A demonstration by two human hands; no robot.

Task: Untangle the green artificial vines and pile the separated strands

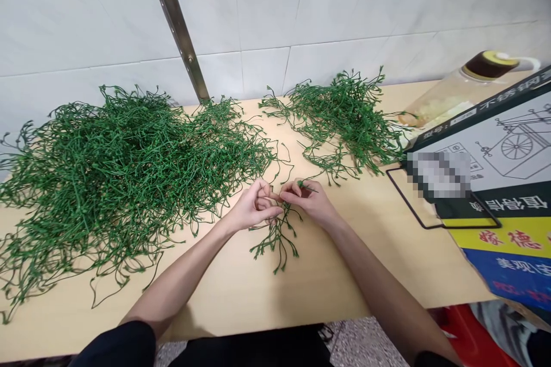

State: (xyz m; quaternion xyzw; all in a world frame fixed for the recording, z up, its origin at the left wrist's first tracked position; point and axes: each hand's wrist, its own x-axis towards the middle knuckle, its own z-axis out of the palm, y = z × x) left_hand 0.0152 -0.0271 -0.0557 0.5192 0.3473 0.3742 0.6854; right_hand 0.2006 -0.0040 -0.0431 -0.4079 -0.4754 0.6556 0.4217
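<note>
Over the middle of the table, my left hand [253,206] is closed, with thumb and fingers pinching a green plastic sprig [278,243]. Its thin forked stems hang below the fingers toward the tabletop. My right hand [310,202] meets it from the right, fingertips touching or nearly touching the left ones. A short green stem piece [307,186] sticks out from its curled fingers. The exact point where the fingertips join is hidden. To the left lies a large tangled heap of similar green sprigs [129,155]; a smaller heap [344,114] sits behind my right hand.
A tiled wall [267,6] closes off the back, with a metal bracket [183,40] standing against it. On the right are a clear bottle [447,94] with a dark and yellow cap, a printed carton [508,183] and a black wire frame [424,226]. Something red [469,332] lies beyond the table's front edge.
</note>
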